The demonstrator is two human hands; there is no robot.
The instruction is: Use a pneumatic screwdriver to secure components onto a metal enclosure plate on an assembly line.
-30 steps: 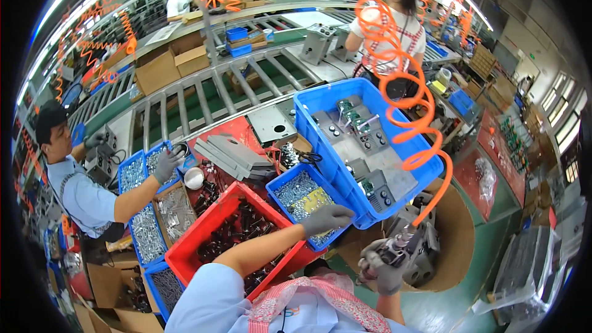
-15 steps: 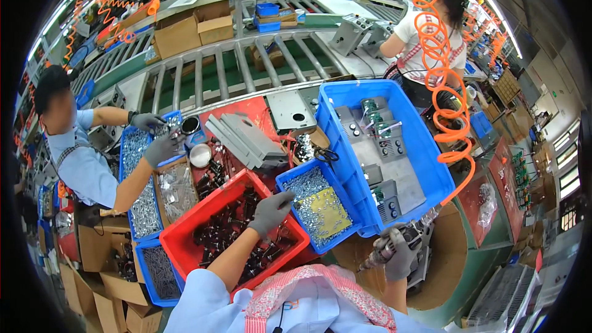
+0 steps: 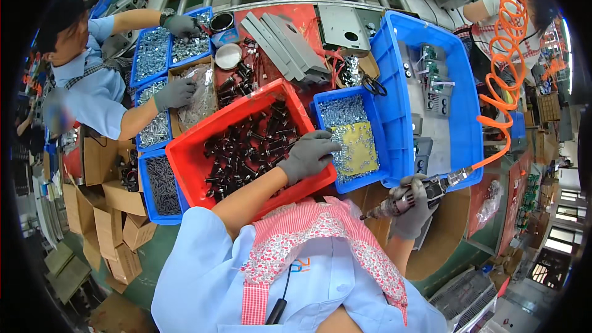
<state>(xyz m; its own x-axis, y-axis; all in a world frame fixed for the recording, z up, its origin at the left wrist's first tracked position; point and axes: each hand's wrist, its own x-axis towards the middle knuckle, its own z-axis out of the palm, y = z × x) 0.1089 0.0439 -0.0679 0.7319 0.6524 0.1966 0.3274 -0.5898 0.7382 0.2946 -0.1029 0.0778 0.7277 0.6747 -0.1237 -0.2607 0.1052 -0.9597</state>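
Note:
My left hand point(image 3: 310, 154), in a grey glove, reaches over the right rim of a red bin point(image 3: 196, 124) full of black parts, with its fingertips at the edge of a small blue bin point(image 3: 328, 100) of silver screws. Whether it holds a screw I cannot tell. My right hand point(image 3: 414, 209), also gloved, grips a pneumatic screwdriver point(image 3: 404, 198) low at the right, its tip pointing left. An orange coiled air hose point(image 3: 502, 95) runs from the tool up to the right.
A large blue crate point(image 3: 464, 105) with grey metal parts stands at the right. A co-worker in blue at the left has gloved hands point(image 3: 174, 94) in small bins of screws point(image 3: 151, 52). Grey metal plates point(image 3: 280, 40) lie behind. Cardboard boxes point(image 3: 105, 209) stack at the left.
My left hand has moved right, from above the red bin toward the small blue bin of screws. The view has tipped down and closer to the bins. My right hand keeps hold of the screwdriver.

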